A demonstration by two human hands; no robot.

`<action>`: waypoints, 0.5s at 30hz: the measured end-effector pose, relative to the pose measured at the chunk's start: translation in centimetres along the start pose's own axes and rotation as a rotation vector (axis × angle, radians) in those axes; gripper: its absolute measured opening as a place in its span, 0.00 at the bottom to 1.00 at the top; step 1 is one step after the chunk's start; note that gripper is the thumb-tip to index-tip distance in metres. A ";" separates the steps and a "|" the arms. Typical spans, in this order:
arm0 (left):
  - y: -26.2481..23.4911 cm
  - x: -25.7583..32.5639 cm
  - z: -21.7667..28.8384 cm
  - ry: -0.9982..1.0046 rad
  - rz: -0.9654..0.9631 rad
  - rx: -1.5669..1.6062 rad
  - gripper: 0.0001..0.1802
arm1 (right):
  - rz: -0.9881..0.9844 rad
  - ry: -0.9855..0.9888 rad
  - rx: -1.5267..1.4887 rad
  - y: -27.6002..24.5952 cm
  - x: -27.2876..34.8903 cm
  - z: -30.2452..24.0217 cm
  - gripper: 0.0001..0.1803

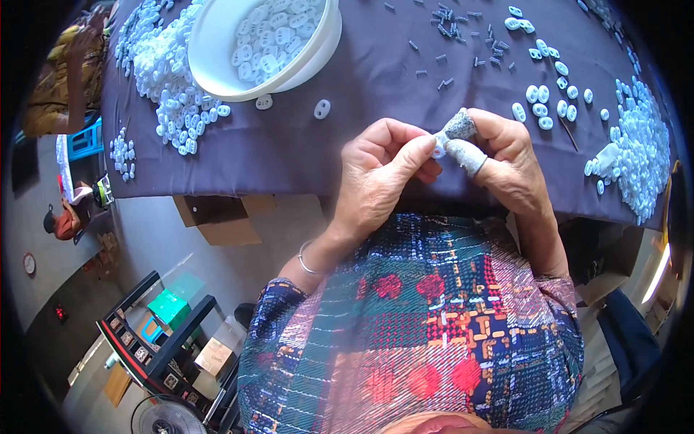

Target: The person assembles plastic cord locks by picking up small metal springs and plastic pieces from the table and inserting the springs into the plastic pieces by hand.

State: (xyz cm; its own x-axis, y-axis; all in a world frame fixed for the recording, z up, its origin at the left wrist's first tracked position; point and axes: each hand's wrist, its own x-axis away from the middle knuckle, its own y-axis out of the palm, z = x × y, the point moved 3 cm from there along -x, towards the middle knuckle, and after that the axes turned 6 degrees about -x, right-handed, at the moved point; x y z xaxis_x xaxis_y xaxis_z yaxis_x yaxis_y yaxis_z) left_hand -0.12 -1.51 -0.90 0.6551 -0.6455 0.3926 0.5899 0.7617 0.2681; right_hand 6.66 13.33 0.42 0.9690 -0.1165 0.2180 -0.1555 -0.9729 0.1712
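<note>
Over the table's near edge, my left hand (pixel 379 170) pinches a small white oval plastic piece (pixel 438 151) between thumb and fingers. My right hand (pixel 515 166) meets it from the other side, its thumb and forefinger closed at the same piece. Grey-white wrappings (pixel 466 155) cover those two fingertips. Fingers hide most of the piece. Beyond my hands, small dark coil springs (pixel 452 29) lie scattered. A single two-holed white oval piece (pixel 322 109) rests left of my left hand, and several similar pieces (pixel 540 109) lie right of my right hand.
A white tub (pixel 325 54) holding white oval pieces stands at the far left on the dark tablecloth (pixel 383 79). Heaps of small white parts lie left (pixel 163 69) and right (pixel 640 155). A cardboard box (pixel 224 220) is below the table edge; a fan (pixel 166 416) stands lower left.
</note>
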 end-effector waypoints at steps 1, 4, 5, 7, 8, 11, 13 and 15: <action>0.1 0.1 0.2 0.015 -0.009 -0.056 0.09 | -0.031 -0.010 0.002 -0.1 0.0 0.1 0.05; 0.5 0.4 0.7 0.010 0.010 -0.141 0.08 | -0.047 -0.094 0.019 -0.3 0.0 0.7 0.04; 0.4 0.5 0.7 0.009 0.009 -0.143 0.08 | -0.046 -0.096 0.016 -0.3 0.1 0.5 0.04; 0.4 0.4 0.6 -0.015 -0.004 -0.041 0.08 | -0.029 -0.052 0.062 -0.2 0.3 0.0 0.03; 0.4 0.5 0.5 -0.014 -0.006 -0.044 0.08 | -0.028 -0.055 0.060 -0.1 0.4 0.0 0.03; 0.3 0.6 0.1 -0.038 -0.001 0.007 0.08 | 0.000 -0.039 0.073 0.2 0.5 0.3 0.02; 0.3 0.5 0.0 -0.026 0.015 -0.032 0.08 | 0.061 -0.149 0.149 0.3 0.6 0.9 0.02; 0.3 0.7 -0.1 -0.011 0.029 -0.038 0.08 | 0.050 -0.182 0.221 0.4 0.7 0.7 0.03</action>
State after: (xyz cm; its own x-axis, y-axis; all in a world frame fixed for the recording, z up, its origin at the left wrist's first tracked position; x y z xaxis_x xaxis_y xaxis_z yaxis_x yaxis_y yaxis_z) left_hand 0.56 -1.71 -0.62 0.6673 -0.6223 0.4092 0.5884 0.7773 0.2227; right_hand 7.40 12.71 -0.05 0.9828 -0.1800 0.0419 -0.1777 -0.9826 -0.0534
